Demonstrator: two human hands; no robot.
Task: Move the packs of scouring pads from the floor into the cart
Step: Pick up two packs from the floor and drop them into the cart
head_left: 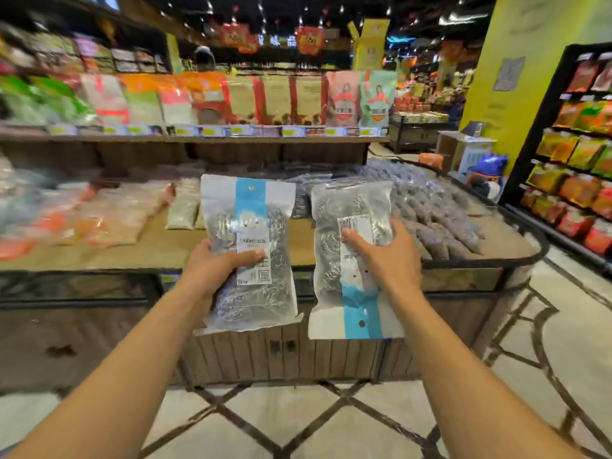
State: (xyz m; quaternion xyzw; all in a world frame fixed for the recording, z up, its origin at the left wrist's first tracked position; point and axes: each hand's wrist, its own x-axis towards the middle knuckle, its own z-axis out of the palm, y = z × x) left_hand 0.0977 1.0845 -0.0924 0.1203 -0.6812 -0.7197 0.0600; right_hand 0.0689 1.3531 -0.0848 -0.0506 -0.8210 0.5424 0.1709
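Observation:
I hold two clear plastic packs of steel scouring pads up in front of me. My left hand (pixel 212 270) grips the left pack (pixel 251 226), which stands upright with its white and blue header at the top. My right hand (pixel 387 256) grips the right pack (pixel 351 220), which hangs upside down with its blue header at the bottom. Both packs are in the air in front of a wooden display stand (pixel 298 356). No cart is in view.
The display stand carries bagged dry goods, with dark bags (pixel 440 207) heaped on its right end. A shelf of tall snack bags (pixel 205 101) runs behind. A dark rack of packets (pixel 576 160) stands at the right. Tiled floor (pixel 298 422) lies below my arms.

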